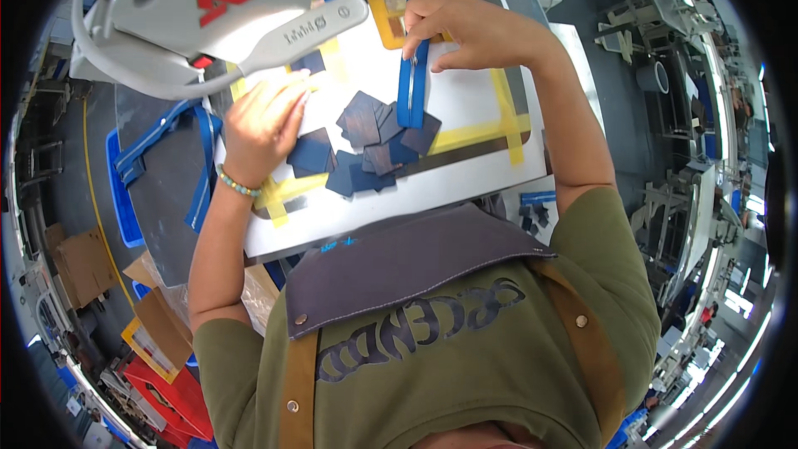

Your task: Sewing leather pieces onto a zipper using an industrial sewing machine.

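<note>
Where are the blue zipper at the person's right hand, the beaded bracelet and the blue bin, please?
Blue zipper (411,100): head view, near its lower end.
Beaded bracelet (238,185): head view, middle of its visible beads.
Blue bin (123,204): head view, its visible side.

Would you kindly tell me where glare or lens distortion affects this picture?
Head view: glare bleaches the white work surface beside the grey machine and brightens the left hand; in the same head view, the dark patches look readable, while fisheye distortion bows the yellow floor line.

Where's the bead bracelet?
In the head view, left of centre, the bead bracelet is worn just below the left hand, left of the dark blue pieces.
</note>
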{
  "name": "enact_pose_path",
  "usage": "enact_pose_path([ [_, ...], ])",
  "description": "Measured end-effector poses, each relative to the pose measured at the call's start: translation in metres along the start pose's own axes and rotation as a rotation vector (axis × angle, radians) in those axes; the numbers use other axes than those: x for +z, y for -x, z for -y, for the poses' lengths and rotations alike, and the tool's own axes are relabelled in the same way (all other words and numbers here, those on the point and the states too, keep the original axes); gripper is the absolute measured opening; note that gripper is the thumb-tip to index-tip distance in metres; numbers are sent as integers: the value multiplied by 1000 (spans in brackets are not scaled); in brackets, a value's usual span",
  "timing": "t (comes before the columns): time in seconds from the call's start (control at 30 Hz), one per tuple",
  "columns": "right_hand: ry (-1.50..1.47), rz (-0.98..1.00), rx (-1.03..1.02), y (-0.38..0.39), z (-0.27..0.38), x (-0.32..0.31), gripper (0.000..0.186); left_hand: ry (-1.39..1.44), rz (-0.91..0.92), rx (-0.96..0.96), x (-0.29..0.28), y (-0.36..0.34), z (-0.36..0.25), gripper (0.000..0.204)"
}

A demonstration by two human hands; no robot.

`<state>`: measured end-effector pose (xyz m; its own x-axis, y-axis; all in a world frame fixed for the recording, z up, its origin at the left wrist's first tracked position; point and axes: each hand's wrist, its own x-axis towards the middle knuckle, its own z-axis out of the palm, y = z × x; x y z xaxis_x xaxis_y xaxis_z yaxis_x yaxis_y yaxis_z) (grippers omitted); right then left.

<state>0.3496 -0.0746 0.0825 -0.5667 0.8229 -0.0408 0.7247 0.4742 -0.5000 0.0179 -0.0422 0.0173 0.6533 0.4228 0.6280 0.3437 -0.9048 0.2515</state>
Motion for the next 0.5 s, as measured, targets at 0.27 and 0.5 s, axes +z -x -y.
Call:
enact_pose_path([
  [0.27, -73, 79, -59, 5, 1, 41, 11, 18, -20, -16, 5, 2, 7, 15],
  [0.5, -630, -447, 51, 16, -32, 15, 14, 9, -47, -49, 2, 7, 6, 13],
])
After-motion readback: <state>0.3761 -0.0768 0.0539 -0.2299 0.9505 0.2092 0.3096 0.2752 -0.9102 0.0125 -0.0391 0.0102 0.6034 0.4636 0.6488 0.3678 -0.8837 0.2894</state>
